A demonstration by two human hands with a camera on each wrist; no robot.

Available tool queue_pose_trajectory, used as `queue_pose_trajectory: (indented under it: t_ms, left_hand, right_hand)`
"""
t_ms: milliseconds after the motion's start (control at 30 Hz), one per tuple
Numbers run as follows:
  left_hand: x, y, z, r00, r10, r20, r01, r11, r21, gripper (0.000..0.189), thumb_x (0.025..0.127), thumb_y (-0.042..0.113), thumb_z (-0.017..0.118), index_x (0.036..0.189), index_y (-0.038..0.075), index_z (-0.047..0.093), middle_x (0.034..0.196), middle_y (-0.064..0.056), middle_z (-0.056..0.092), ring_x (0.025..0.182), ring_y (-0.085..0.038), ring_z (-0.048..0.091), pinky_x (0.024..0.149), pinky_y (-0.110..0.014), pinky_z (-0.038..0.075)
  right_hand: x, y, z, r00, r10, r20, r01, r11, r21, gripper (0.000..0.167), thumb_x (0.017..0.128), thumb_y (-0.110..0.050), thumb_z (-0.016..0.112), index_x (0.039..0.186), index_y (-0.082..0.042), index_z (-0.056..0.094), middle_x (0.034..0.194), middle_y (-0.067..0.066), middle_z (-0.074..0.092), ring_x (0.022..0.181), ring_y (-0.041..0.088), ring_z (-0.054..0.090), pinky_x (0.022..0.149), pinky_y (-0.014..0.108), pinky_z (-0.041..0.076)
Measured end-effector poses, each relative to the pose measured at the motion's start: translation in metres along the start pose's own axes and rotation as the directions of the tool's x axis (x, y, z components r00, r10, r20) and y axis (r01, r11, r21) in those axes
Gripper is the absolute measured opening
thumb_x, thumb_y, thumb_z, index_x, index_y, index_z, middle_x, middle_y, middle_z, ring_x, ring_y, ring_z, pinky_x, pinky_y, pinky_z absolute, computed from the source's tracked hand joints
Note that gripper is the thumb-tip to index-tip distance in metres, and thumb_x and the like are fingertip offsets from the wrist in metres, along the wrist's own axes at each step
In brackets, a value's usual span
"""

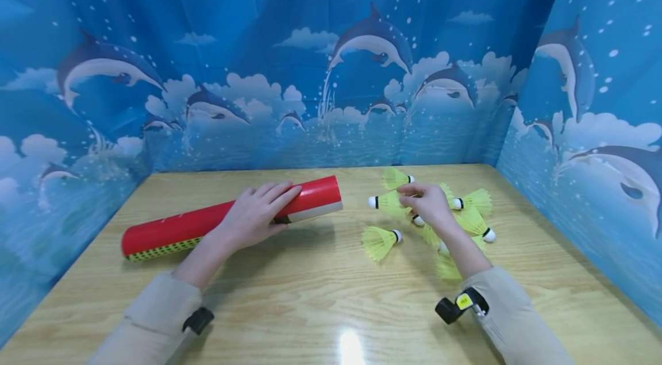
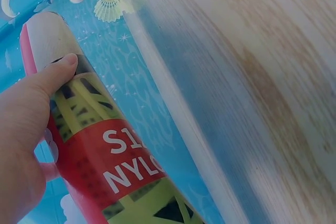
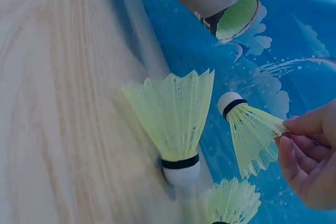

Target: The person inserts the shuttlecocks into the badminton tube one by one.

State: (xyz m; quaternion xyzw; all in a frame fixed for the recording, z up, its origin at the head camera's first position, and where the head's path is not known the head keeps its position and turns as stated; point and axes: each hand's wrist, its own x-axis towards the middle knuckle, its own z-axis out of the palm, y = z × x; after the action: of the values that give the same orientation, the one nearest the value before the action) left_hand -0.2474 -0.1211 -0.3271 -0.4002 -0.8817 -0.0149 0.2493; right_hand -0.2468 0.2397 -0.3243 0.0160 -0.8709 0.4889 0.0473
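Note:
My left hand (image 1: 253, 212) grips a red shuttlecock tube (image 1: 181, 227) near its right end, tilted so that end is off the table. White lettering shows on the tube (image 2: 115, 156) in the left wrist view. The tube's uncovered mouth (image 3: 239, 18), pale green inside, appears in the right wrist view. My right hand (image 1: 429, 204) pinches a yellow shuttlecock (image 3: 254, 129) by its skirt edge, with the white cork pointing left toward the tube. A loose shuttlecock (image 1: 380, 242) lies just in front of it. The held one is apart from the tube.
Several yellow shuttlecocks (image 1: 476, 202) lie scattered beneath and right of my right hand, one (image 1: 395, 179) farther back. The wooden table (image 1: 310, 296) meets a blue dolphin-print curtain (image 1: 258, 66) at the back and sides. A black wrist camera (image 1: 450, 310) sits at the right cuff.

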Motion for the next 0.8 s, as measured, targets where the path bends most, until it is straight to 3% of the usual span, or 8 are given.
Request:
queue_pose_trajectory:
  t_ms: [267,467,800]
  left_hand:
    - [0.001,0.000,-0.002,1.000,0.002,-0.009,-0.002,1.000,0.001,0.093,0.062,0.030,0.087,0.141,0.013,0.040,0.134,-0.012,0.048,0.117,-0.029,0.047,0.083,-0.050,0.047]
    - [0.001,-0.001,-0.002,1.000,0.004,-0.011,-0.004,1.000,0.002,0.092,0.062,0.030,0.087,0.140,0.013,0.041,0.133,-0.012,0.049,0.116,-0.030,0.048,0.082,-0.050,0.047]
    - [0.002,0.000,-0.002,1.000,0.008,-0.012,-0.008,1.000,0.004,0.091,0.062,0.031,0.086,0.140,0.012,0.042,0.132,-0.013,0.050,0.115,-0.030,0.048,0.082,-0.049,0.048]
  right_hand:
    - [-0.001,-0.019,0.003,0.998,-0.061,0.007,0.061,0.996,0.070,0.031,0.089,-0.012,0.061,0.118,0.000,0.061,0.102,0.014,0.064,0.080,0.014,0.061,0.068,0.034,0.052]
    - [-0.001,-0.032,0.010,0.993,-0.115,-0.015,0.116,0.985,0.131,0.031,0.087,-0.008,0.063,0.115,0.004,0.061,0.094,0.010,0.065,0.074,0.008,0.060,0.064,0.029,0.051]
    - [-0.002,-0.047,0.028,0.986,-0.165,0.017,0.159,0.970,0.185,0.027,0.088,-0.007,0.063,0.113,0.002,0.063,0.094,0.010,0.065,0.077,0.013,0.061,0.062,0.028,0.050]
